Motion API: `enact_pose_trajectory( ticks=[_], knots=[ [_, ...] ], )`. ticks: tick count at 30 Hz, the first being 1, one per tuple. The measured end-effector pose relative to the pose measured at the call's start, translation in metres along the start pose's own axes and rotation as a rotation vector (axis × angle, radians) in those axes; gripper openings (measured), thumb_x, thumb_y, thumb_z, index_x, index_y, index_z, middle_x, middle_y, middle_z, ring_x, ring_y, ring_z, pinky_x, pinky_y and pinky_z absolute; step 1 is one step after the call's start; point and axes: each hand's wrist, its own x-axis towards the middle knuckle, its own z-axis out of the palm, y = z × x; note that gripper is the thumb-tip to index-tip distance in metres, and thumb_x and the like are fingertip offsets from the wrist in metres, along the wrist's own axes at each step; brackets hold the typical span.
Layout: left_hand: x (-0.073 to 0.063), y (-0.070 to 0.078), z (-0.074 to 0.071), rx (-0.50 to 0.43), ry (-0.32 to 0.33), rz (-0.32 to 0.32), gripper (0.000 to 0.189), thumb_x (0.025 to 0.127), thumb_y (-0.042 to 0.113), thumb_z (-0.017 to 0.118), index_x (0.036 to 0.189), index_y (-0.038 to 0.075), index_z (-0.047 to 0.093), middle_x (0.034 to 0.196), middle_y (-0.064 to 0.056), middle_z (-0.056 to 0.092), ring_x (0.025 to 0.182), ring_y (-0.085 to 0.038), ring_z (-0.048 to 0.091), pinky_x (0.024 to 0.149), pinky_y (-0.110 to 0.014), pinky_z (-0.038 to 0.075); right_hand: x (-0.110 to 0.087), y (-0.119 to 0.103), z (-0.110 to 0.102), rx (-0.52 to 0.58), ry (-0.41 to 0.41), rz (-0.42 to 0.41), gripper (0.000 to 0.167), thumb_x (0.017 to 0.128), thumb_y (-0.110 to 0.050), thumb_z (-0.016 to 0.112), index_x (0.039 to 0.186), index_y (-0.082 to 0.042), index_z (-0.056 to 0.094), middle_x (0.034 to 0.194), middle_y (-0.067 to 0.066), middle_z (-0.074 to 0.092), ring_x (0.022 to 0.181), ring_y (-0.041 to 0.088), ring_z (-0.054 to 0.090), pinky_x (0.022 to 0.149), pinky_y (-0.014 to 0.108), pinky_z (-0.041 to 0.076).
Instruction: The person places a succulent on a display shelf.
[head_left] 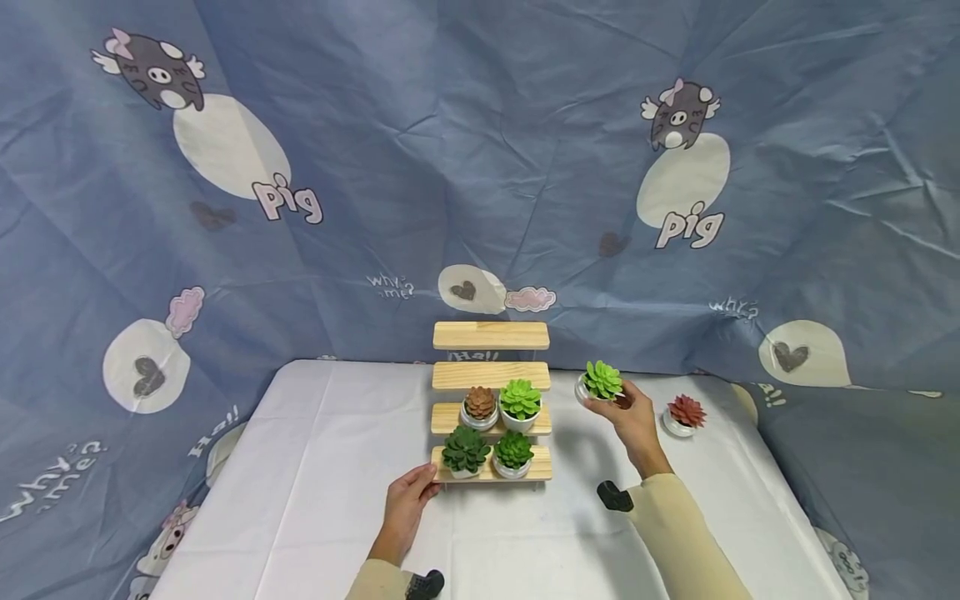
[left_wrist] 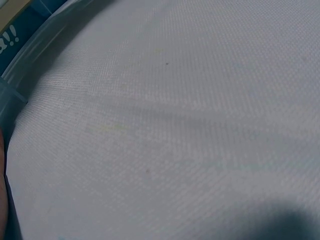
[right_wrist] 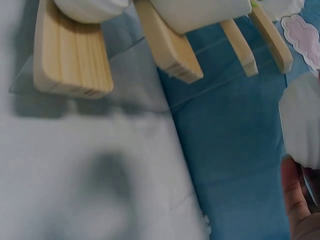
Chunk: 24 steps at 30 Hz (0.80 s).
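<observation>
A tiered wooden plant stand [head_left: 491,336] stands near the back of the table. My left hand [head_left: 407,504] holds the left end of its lowest tier, fingers at the board's edge. Right of the stand, my right hand [head_left: 636,425] grips a bright green potted succulent [head_left: 603,381] by its white pot, raised above the tabletop. In the right wrist view that white pot [right_wrist: 302,122] shows at the right edge. On the lowest tier sit a dark green succulent [head_left: 465,451] and a mid-green one [head_left: 513,452]. One tier up are a brown succulent [head_left: 480,405] and a light green one [head_left: 520,402].
A red potted succulent [head_left: 684,414] stands on the white-covered table [head_left: 337,467], right of my right hand. Blue printed cloth [head_left: 480,167] hangs behind the table and at both sides. The stand's upper two tiers hold no pots.
</observation>
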Motion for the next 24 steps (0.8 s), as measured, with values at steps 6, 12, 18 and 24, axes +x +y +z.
enact_pose_trajectory(
  ticks=[6,12,18,24],
  knots=[
    [0.001,0.0,-0.002,0.001,0.007,-0.002,0.013,0.092,0.008,0.065,0.096,-0.004,0.069,0.082,0.0,0.066,0.073,-0.009,0.061,0.068,-0.021,0.054,0.005,-0.012,0.016,-0.032,-0.032,-0.042,0.069,0.078,-0.014,0.081,0.138,-0.006,0.048,0.129,0.013,0.053,0.106,0.021,0.052,0.082,0.023,0.05],
    [0.001,-0.001,-0.001,-0.001,-0.006,0.0,0.017,0.092,0.01,0.066,0.099,-0.005,0.068,0.083,0.0,0.066,0.074,-0.009,0.061,0.069,-0.021,0.053,0.01,-0.024,0.028,-0.041,-0.069,-0.09,0.069,0.078,-0.013,0.081,0.138,-0.005,0.047,0.128,0.015,0.053,0.105,0.023,0.053,0.081,0.027,0.05],
    [-0.001,0.0,0.0,-0.002,-0.02,-0.007,0.021,0.092,0.012,0.066,0.103,-0.007,0.067,0.085,0.0,0.066,0.076,-0.009,0.061,0.07,-0.022,0.054,0.015,-0.036,0.041,-0.033,-0.098,-0.123,0.063,0.078,-0.012,0.081,0.134,-0.006,0.052,0.123,0.014,0.056,0.101,0.022,0.055,0.084,0.035,0.05],
    [-0.001,0.002,0.0,0.0,-0.019,-0.012,0.021,0.093,0.011,0.064,0.103,-0.007,0.067,0.086,0.0,0.066,0.077,-0.009,0.061,0.071,-0.022,0.054,0.019,-0.049,0.059,-0.032,-0.122,-0.159,0.06,0.077,-0.008,0.08,0.131,-0.003,0.053,0.121,0.015,0.057,0.102,0.022,0.056,0.084,0.032,0.05]
  ],
)
